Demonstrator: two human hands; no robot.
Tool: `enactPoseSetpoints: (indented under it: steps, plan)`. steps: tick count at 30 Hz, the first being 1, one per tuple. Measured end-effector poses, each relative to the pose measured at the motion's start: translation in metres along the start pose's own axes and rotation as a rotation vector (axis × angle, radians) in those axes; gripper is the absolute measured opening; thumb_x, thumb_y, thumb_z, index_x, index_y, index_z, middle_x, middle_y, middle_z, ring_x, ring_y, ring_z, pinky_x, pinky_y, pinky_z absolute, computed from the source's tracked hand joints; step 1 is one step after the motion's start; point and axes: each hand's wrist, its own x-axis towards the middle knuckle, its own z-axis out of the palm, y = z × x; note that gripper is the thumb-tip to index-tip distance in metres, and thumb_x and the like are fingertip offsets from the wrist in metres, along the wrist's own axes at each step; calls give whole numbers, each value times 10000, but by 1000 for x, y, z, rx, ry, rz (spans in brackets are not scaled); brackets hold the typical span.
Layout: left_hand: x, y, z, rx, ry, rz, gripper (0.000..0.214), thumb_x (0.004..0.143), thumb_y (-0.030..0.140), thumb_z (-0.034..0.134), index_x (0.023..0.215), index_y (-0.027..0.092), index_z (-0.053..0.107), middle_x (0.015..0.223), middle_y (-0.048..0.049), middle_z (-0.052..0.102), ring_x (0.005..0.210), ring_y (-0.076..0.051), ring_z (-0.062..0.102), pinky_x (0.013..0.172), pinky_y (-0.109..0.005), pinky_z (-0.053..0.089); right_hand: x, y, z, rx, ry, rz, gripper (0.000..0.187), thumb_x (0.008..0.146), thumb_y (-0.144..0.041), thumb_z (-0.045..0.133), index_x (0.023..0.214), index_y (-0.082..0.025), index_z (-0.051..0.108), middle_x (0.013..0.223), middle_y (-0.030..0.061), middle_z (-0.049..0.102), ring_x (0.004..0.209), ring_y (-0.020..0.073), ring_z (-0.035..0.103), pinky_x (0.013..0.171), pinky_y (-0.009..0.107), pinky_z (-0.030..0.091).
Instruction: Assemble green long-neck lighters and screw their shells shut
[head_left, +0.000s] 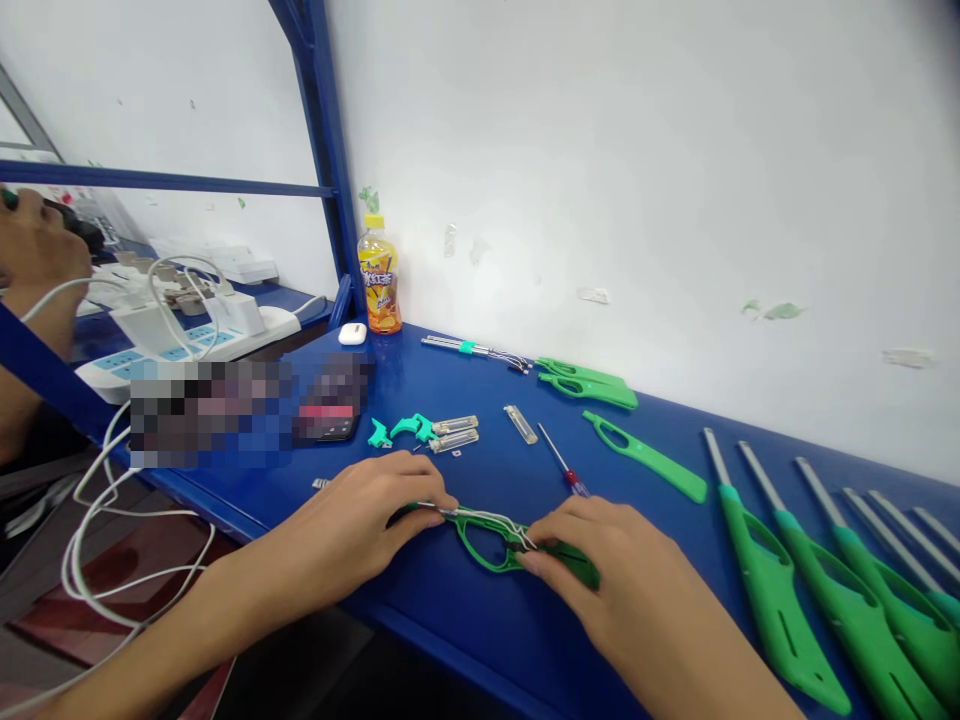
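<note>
A green plastic lighter half-shell point(491, 545) with thin wires and a metal tube lies flat on the blue table point(465, 610) near its front edge. My left hand point(367, 515) presses down on its left end, where the metal tube sticks out. My right hand point(600, 560) pinches the handle end on the right, fingertips at the wires. Just beyond my hands lie a small red-handled screwdriver point(562, 465), a clear gas cartridge point(520, 424) and teal trigger parts point(411, 427).
Several finished green long-nose lighters point(795, 600) lie at the right. Empty green shells point(592, 385) and a tube with wires point(469, 348) rest near the wall. An orange drink bottle point(379, 275) stands at the back. Another person's hand point(30, 255) and a power strip point(180, 345) are at the left.
</note>
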Motion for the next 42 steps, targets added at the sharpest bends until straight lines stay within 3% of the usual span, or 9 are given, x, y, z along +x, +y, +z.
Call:
enactPoseSetpoints:
  steps: [24, 31, 37, 42]
  plan:
    - [3, 0, 2, -64, 34, -15, 229, 1027, 170, 661, 1070, 293, 849, 1045, -17, 727, 946, -188, 711, 837, -289, 527, -1, 10, -4, 138, -75, 54, 160, 977, -157, 710, 937, -306, 755, 977, -41, 772, 930, 247, 723, 826, 395, 497]
    - [-4, -8, -1, -21, -5, -20, 280, 1091, 248, 568, 1230, 363, 782, 1157, -16, 686, 1044, -195, 689, 909, -299, 524, -2, 9, 1, 109, -41, 63, 172, 976, -144, 692, 895, -291, 731, 955, -34, 771, 886, 245, 721, 798, 384, 497]
    - [-9, -16, -11, 47, -7, -30, 503, 1070, 221, 577, 1525, 433, 544, 1227, -17, 661, 1110, -220, 692, 967, -327, 539, -3, 10, 6, 117, 60, 9, 202, 946, -98, 699, 863, -281, 714, 903, -42, 759, 833, 212, 727, 745, 341, 495]
    - [-14, -17, -20, 78, -39, -53, 549, 1038, 186, 631, 1497, 478, 558, 1274, 14, 678, 1196, -213, 686, 1018, -309, 527, -3, 9, 5, 115, -1, 39, 189, 961, -107, 691, 876, -275, 703, 930, -28, 752, 880, 230, 721, 773, 363, 493]
